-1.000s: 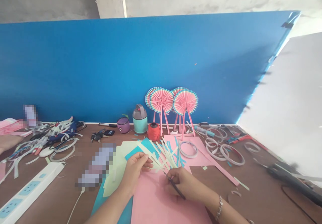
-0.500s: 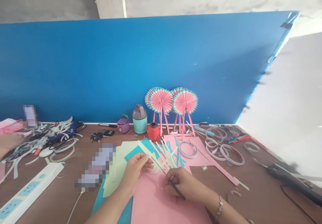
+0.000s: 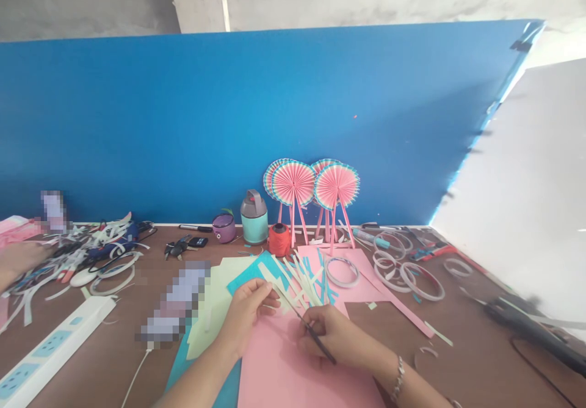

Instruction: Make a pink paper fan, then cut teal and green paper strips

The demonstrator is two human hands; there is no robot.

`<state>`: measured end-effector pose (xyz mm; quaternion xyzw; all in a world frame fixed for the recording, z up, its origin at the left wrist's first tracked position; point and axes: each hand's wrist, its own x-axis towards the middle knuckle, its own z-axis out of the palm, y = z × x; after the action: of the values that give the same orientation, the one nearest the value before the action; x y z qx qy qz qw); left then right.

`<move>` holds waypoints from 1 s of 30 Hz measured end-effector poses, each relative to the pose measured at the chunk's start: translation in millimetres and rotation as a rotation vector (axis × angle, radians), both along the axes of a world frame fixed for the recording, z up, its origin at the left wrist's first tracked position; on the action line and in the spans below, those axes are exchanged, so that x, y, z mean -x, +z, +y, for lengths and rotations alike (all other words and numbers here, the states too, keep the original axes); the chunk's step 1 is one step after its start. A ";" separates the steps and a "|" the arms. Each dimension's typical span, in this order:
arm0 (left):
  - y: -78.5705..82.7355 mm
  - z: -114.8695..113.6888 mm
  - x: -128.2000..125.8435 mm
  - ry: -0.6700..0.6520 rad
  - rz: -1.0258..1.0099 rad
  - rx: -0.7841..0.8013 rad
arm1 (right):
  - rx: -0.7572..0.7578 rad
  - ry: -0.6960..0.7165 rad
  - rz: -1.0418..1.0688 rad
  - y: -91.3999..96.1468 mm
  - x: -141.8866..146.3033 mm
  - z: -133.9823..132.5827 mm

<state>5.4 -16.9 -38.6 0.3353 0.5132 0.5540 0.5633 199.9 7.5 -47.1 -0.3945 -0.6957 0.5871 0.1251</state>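
Observation:
My left hand [image 3: 253,303] is closed in a pinch on a pale paper strip [image 3: 266,273], whose far end sticks out past the fingertips. Between the fingers and thumb of my right hand [image 3: 323,331] is a slim pointed tool with a dark handle [image 3: 324,348]; its thin tip reaches the left fingertips. I cannot tell if it is tweezers or a blade. Below both hands lies a pink paper sheet [image 3: 293,383]. Several loose pale and blue strips [image 3: 311,280] lie just beyond, and a blue paper piece [image 3: 249,272] is beside the left hand.
Pink pleated paper fans [image 3: 293,183] stand against the blue panel. A red thread spool [image 3: 279,241], a teal container [image 3: 254,222] and tape rolls [image 3: 343,272] sit behind the papers. A power strip [image 3: 50,353] and another person's hand [image 3: 21,258] are left; a glue gun [image 3: 531,328] is right.
The pale strip's far end has drawn in closer to my left fingertips. Both of my hands and the tool keep nearly the same place. The other person's hand has shifted slightly right.

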 end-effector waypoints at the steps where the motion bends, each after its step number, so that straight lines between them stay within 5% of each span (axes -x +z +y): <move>1: -0.4 0.1 0.2 -0.001 0.003 -0.005 | -0.002 0.001 -0.001 -0.3 -0.2 0.1; 30: 4.2 -5.0 -6.8 -0.039 0.112 0.006 | 0.035 -0.022 0.057 -0.2 4.0 -2.1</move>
<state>12.3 -21.9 -34.4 0.3740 0.5389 0.5216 0.5457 195.8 5.4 -47.3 -0.3874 -0.6771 0.6088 0.1443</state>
